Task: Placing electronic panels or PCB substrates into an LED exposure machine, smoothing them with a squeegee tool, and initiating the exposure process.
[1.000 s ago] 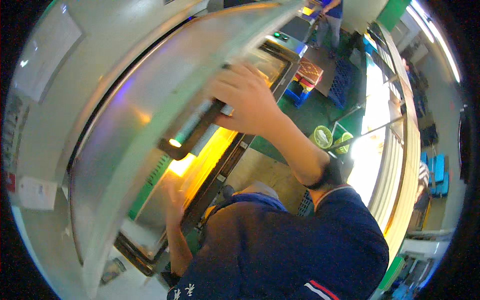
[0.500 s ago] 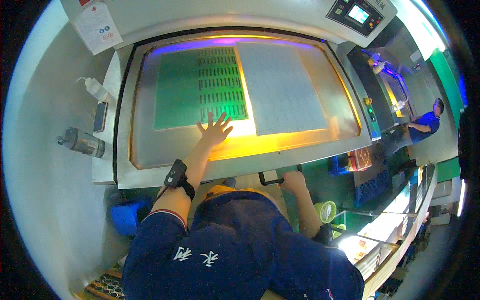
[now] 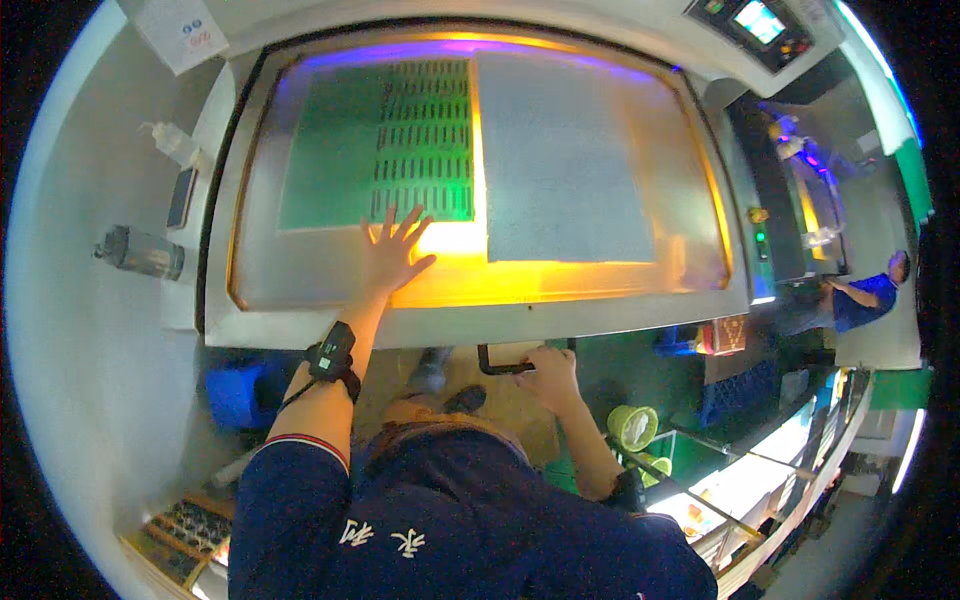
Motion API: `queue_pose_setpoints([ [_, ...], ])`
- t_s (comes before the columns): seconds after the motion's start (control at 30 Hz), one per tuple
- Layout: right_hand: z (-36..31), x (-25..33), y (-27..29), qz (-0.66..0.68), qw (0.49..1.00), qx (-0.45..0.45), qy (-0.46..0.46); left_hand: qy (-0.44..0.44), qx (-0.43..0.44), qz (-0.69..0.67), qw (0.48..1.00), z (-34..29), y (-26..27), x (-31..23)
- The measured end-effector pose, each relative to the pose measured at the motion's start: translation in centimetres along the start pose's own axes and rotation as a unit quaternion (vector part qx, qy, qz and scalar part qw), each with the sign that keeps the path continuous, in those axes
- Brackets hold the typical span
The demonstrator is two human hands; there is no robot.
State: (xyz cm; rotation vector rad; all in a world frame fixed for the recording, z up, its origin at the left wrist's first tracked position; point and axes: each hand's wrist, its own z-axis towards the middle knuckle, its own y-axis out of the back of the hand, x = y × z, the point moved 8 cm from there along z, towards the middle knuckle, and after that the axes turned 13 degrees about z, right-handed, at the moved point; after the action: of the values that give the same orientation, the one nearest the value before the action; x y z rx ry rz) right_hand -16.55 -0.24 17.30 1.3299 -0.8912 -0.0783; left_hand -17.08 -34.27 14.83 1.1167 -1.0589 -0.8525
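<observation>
My left hand (image 3: pixel 393 258) lies with fingers spread at the front edge of a green panel (image 3: pixel 335 150), whose right half carries rows of dark slots. The panel lies on or under a shiny film-like surface; which one I cannot tell. To its right is a grey-blue rectangular sheet (image 3: pixel 560 160). Both lie inside a wide metal frame (image 3: pixel 450 328) with yellow light showing from below. Below the frame's front edge, my right hand (image 3: pixel 550 378) is closed around a black handle (image 3: pixel 497 367).
On the left ledge are a squeeze bottle (image 3: pixel 172 143), a phone (image 3: pixel 182 197) and a clear drinking bottle (image 3: pixel 140 252). A control panel (image 3: pixel 757 22) sits at upper right. A person (image 3: pixel 865 300) stands farther right. Green bins (image 3: pixel 633 427) and a lit table (image 3: pixel 760 470) are at lower right.
The view has shifted, with the frame now higher and slightly left in it. My left hand stays spread by the panel's edge, and my right hand keeps hold of the handle.
</observation>
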Motion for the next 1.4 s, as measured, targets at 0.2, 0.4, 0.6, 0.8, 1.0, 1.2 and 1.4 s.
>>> queue_pose_setpoints([
  [0.2, -2.6, 5.8, -3.8, 0.280, 0.916, 0.240, 0.156, 0.011, -0.011, -0.015, 1.000, 1.0, -0.2, -0.2],
  [0.4, 6.5, -5.7, -9.9, 0.129, 0.956, 0.264, -0.003, -0.022, 0.002, -0.015, 1.000, 2.1, -0.8, 0.0],
  [0.6, 7.5, -16.9, -13.8, 0.030, 0.966, 0.231, -0.114, -0.028, 0.001, -0.012, 1.000, 2.1, -1.3, -0.2],
  [0.8, 4.9, -19.1, -17.0, -0.003, 0.967, 0.183, -0.178, -0.026, 0.030, 0.017, 0.999, 1.7, -1.2, 0.1],
  [1.0, 3.6, -18.9, -18.4, -0.016, 0.966, 0.137, -0.216, -0.026, 0.026, 0.001, 0.999, 1.7, -0.6, 0.2],
  [1.2, 1.1, -20.0, -15.1, -0.006, 0.973, 0.100, -0.206, -0.031, -0.004, -0.030, 0.999, 2.3, 0.2, -1.0],
  [1.4, -9.0, -13.1, -5.5, 0.184, 0.932, 0.090, -0.298, -0.007, -0.022, -0.020, 1.000, 1.1, 1.4, 1.0],
])
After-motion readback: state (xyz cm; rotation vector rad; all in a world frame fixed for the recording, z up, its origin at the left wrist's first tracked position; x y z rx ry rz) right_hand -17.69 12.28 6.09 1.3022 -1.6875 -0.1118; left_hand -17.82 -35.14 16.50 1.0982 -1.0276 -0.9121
